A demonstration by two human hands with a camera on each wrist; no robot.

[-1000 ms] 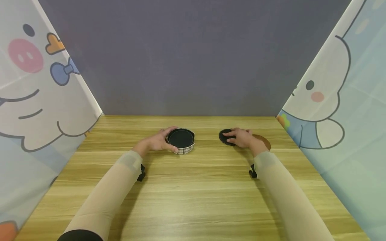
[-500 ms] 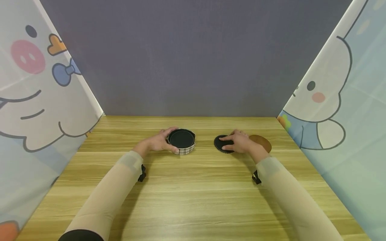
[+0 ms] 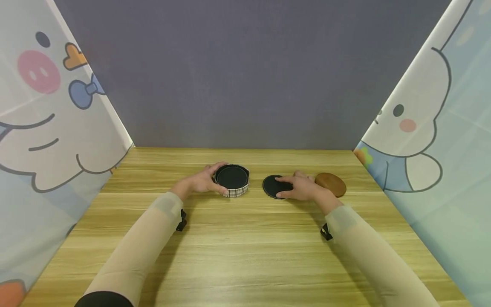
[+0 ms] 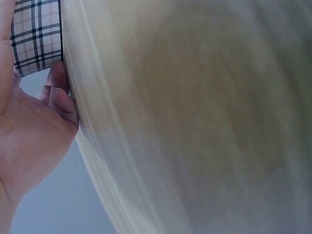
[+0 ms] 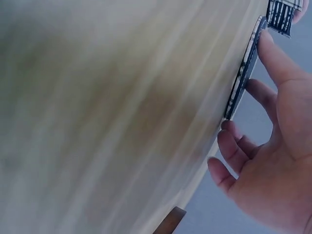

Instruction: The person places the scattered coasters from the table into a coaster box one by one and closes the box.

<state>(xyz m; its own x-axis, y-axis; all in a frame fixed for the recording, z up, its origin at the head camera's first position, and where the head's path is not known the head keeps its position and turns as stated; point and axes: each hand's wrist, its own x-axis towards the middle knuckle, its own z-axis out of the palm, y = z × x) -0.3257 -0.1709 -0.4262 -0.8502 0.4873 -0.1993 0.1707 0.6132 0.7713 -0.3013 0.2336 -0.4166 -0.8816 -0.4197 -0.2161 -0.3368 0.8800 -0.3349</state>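
Observation:
In the head view my left hand (image 3: 201, 180) grips the near-left side of a round plaid coaster holder (image 3: 238, 192) with a black inside, standing on the table. The left wrist view shows its plaid wall (image 4: 39, 34) with my fingers bent around it. Right of the holder, a thin round black coaster (image 3: 270, 186) lies flat on the table, a short gap away. My right hand (image 3: 302, 187) rests its thumb and fingertips on top of the coaster's right part. Seen edge-on in the right wrist view, the coaster (image 5: 240, 73) shows a patterned rim under the fingertips.
A brown oval disc (image 3: 330, 184) lies on the wood-grain table (image 3: 245, 247) just right of my right hand. A grey panel (image 3: 245, 76) stands along the back edge. Cartoon-printed cloths (image 3: 46, 128) hang at both sides.
My right hand has slid the black coaster left and slightly nearer, towards the holder. More of the brown disc shows now. My left hand keeps its grip on the holder in place.

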